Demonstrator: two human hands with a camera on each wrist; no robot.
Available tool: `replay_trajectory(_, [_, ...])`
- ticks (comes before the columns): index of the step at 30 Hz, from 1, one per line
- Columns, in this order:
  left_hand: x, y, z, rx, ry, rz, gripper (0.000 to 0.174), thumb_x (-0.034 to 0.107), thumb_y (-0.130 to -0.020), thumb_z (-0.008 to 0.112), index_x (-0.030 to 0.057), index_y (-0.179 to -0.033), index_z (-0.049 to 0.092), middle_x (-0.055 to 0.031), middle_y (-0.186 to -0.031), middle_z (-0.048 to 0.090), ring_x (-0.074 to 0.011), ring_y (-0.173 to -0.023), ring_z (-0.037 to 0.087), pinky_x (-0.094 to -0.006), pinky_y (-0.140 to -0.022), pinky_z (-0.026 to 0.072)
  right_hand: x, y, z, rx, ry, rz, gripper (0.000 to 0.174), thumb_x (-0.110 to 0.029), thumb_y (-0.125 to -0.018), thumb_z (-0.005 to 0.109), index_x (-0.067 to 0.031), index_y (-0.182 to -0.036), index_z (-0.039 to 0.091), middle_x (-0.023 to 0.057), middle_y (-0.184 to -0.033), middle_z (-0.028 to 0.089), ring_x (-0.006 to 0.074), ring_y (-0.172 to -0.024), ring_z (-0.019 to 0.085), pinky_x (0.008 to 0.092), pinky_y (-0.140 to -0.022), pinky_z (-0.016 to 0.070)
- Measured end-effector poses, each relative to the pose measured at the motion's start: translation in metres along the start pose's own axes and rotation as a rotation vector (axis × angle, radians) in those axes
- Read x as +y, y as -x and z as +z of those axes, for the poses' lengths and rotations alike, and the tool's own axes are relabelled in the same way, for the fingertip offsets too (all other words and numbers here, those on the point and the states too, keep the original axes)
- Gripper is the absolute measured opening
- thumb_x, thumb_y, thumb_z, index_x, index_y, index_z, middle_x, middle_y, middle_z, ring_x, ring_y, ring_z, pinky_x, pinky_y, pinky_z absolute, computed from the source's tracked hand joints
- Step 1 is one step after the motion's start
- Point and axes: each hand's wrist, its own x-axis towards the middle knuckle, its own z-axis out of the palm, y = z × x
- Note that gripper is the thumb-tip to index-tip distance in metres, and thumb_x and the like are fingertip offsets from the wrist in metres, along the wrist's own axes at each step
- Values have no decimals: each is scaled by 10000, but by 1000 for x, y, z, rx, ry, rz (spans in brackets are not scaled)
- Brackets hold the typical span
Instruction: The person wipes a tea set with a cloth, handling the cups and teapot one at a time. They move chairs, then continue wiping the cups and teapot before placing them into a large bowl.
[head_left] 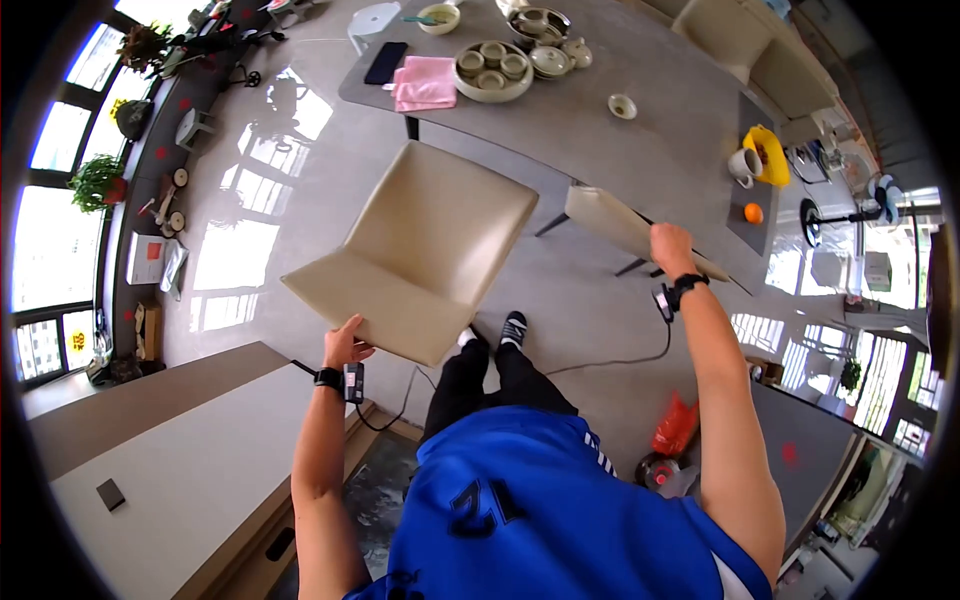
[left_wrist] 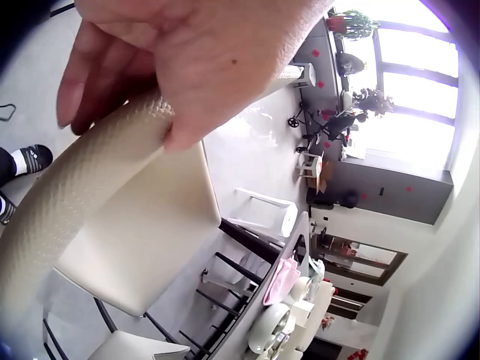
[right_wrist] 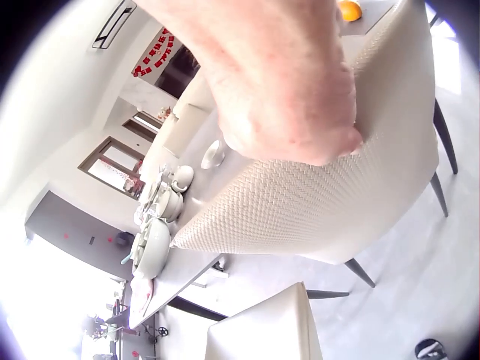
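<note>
A cream upholstered chair [head_left: 440,215] stands pulled away from the table, its backrest toward the person. My left hand [head_left: 346,342] holds the top edge of that backrest, thumb on one face and fingers over the other in the left wrist view, where the padded rim [left_wrist: 82,176] shows a woven texture. On the right, a second cream chair [head_left: 608,222] is at the table's long side, its seat mostly hidden under the tabletop. My right hand [head_left: 672,247] grips the top of its backrest; the right wrist view shows the textured back [right_wrist: 300,206] below the curled fist.
The grey table [head_left: 600,140] bears a pink cloth [head_left: 425,83], a phone [head_left: 386,63], a large bowl of small cups [head_left: 493,72], a mug [head_left: 744,165], a yellow basket [head_left: 768,150] and an orange [head_left: 753,213]. A white cabinet [head_left: 180,470] flanks the left; cables trail from both wrists.
</note>
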Motion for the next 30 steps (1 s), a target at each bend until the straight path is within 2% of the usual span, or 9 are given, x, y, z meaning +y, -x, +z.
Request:
replay_trajectory(2, [-1,23,20,-77,-73,-83,486,307,-953,746,-44,-1257,602,-206,-1064,724,-347,-857,776,-417,-695,677,1,5,-3,2,-18,1,175,-148,-892,608,-79,-831,758,192,-860,747,397,-838,748,505,-700,581])
replay_trajectory(5, [-24,14,30,-106,149,-14,492,255,-959,732,-60,-1297,563,-234,-1089,705,-371,-859,772,-444,-703,684,2,7,-3,87,-61,4,175,-135,-883,620,-63,-818,765,194,-835,746,393,-822,752,496,-683,585])
replay_trajectory(9, [-28,-9,21,28,77,38,489,212,-964,712,-83,-1311,534,-269,-1148,681,-401,-861,768,-479,-699,688,19,36,5,-17,-3,-4,179,-125,-864,625,-47,-801,773,211,-835,745,397,-824,751,495,-702,582])
replay_trajectory(14, [-24,-11,5,73,40,32,486,210,-965,709,-89,-1306,533,-273,-1157,680,-407,-862,768,-477,-684,687,26,115,7,-40,32,-82,166,-110,-812,631,-43,-750,770,227,-793,729,401,-783,745,504,-684,573])
replay_trajectory(15, [-23,-11,4,51,38,25,482,219,-967,709,-76,-1307,538,-263,-1144,688,-391,-863,770,-465,-687,687,24,132,14,32,-2,-101,154,-112,-782,643,-53,-733,777,221,-770,723,394,-755,744,501,-674,573])
replay_trajectory(19, [-18,-6,8,2,23,2,482,260,-979,698,-38,-1325,544,-247,-1169,690,-365,-896,770,-454,-722,683,5,204,34,-22,8,-106,139,-122,-748,667,-52,-742,787,199,-757,727,374,-765,748,488,-676,575])
replay_trajectory(22, [-15,-4,-2,-161,29,-14,498,303,-990,681,-9,-1352,537,-238,-1211,678,-370,-973,758,-441,-774,675,-16,266,40,-21,6,-102,123,-116,-727,682,-55,-738,789,181,-751,732,360,-768,748,479,-678,576])
replay_trajectory(24, [-18,-19,-13,-240,-42,-41,528,375,-1000,650,18,-1372,535,-224,-1238,672,-351,-1015,747,-382,-808,660,-29,308,38,4,-17,-117,112,-110,-715,691,-57,-730,789,174,-750,734,356,-769,746,475,-678,576])
replay_trajectory(30, [2,-11,-8,-258,-30,-176,558,469,-997,644,41,-1347,579,-191,-1101,736,-333,-944,761,-333,-750,661,-80,426,38,-271,-10,-15,78,-83,-694,714,-78,-728,784,122,-758,743,289,-788,756,433,-660,567])
